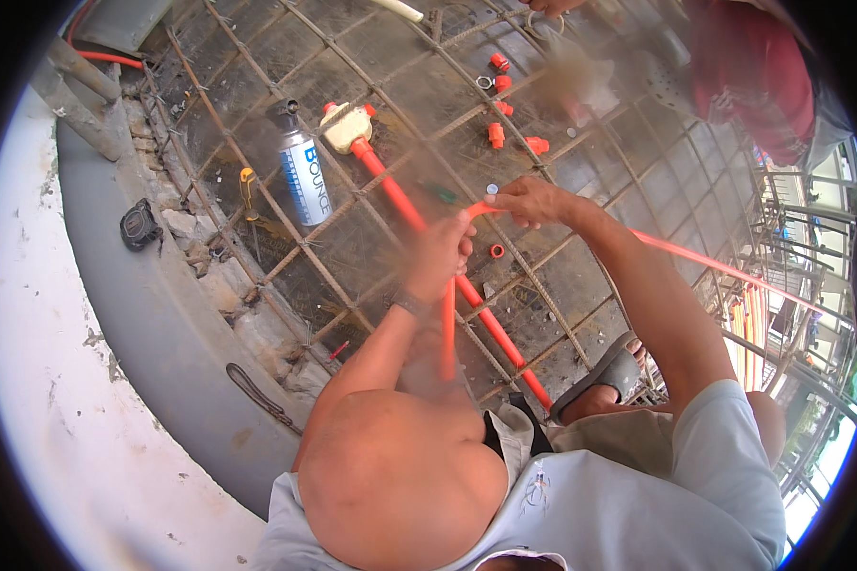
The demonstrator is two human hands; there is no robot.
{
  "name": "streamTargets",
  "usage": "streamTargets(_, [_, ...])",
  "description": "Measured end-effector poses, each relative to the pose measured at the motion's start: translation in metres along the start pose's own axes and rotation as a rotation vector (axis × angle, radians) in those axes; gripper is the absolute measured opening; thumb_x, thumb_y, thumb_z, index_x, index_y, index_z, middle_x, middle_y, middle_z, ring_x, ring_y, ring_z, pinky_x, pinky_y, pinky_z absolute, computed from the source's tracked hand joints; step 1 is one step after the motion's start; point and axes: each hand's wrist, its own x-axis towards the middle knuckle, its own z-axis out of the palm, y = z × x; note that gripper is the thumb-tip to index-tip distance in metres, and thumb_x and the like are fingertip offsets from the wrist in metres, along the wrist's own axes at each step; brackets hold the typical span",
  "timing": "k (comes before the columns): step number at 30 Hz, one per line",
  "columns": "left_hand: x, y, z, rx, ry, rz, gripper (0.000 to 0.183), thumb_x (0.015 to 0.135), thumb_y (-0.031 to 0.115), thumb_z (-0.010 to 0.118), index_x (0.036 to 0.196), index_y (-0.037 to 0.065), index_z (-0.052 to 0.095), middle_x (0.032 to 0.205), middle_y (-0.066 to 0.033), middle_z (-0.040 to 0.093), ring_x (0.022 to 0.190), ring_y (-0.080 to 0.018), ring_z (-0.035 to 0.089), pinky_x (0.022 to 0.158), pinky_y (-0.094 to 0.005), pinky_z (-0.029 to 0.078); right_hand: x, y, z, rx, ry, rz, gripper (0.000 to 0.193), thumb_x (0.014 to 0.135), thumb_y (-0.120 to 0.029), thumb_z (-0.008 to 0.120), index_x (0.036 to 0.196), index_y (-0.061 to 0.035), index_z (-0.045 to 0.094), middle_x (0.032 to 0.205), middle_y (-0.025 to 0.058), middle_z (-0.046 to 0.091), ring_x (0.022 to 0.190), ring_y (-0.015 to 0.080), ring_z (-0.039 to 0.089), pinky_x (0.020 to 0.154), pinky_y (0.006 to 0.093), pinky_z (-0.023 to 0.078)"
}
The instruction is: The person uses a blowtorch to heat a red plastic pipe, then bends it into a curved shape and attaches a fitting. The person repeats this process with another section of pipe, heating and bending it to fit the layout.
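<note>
An orange plastic conduit pipe (448, 333) passes through my left hand (438, 255), whose fingers are wrapped round it. Its upper end bends right to my right hand (533, 202), where thumb and fingers pinch it. A small pale round piece (491, 189) shows at the right fingertips; whether I hold it cannot be told. Beneath my hands a longer orange pipe (490, 324) lies across the rebar, running up to a cream-coloured junction box (348, 129) with orange fittings. An orange ring (497, 251) sits below my right hand.
A rebar grid (343, 205) covers the dark floor. Left of the box stands a white-and-blue spray can (305, 176), near a yellow cutter knife (248, 190). A tape measure (140, 226) rests on the grey ledge (190, 352). Several orange fittings (497, 135) lie ahead; another person (757, 90) is upper right.
</note>
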Motion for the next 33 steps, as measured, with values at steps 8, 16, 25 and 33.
streamTargets(8, [0.004,-0.004,-0.007,-0.037,-0.079,-0.003,0.050,0.109,0.052,0.055,0.109,0.003,0.064,0.074,-0.0013,0.058,0.054,-0.0074,0.049,0.049,-0.0251,0.040,-0.004,0.008,0.005,0.005,0.086,-0.042,0.081,0.103,-0.073,0.041,0.104,0.0002,0.075,0.067,0.0100,0.064,0.064,0.0235,0.066,0.064,0.0437,0.052])
streamTargets(16, [0.006,0.001,-0.017,-0.077,-0.200,-0.163,0.066,0.112,0.060,0.038,0.126,0.001,0.064,0.081,-0.0032,0.063,0.063,-0.0118,0.057,0.059,-0.0304,0.049,-0.009,0.021,0.011,-0.033,0.124,-0.067,0.081,0.105,-0.070,0.038,0.099,0.0016,0.076,0.070,0.0135,0.066,0.075,0.0289,0.069,0.075,0.0464,0.054])
streamTargets(25, [0.000,-0.002,-0.020,-0.148,-0.240,-0.262,0.067,0.110,0.063,0.040,0.126,0.002,0.064,0.084,-0.0043,0.065,0.071,-0.0146,0.062,0.065,-0.0339,0.053,-0.007,0.026,0.021,-0.006,0.215,-0.140,0.079,0.104,-0.072,0.041,0.104,-0.0020,0.079,0.075,0.0138,0.069,0.076,0.0289,0.069,0.078,0.0454,0.053])
streamTargets(33, [0.018,0.023,-0.011,0.105,-0.165,-0.227,0.060,0.108,0.060,0.050,0.120,0.004,0.066,0.083,-0.0030,0.065,0.069,-0.0139,0.063,0.062,-0.0332,0.053,-0.006,0.021,0.010,0.016,0.044,-0.046,0.076,0.103,-0.071,0.044,0.119,-0.0034,0.077,0.095,0.0110,0.074,0.081,0.0228,0.066,0.080,0.0422,0.055])
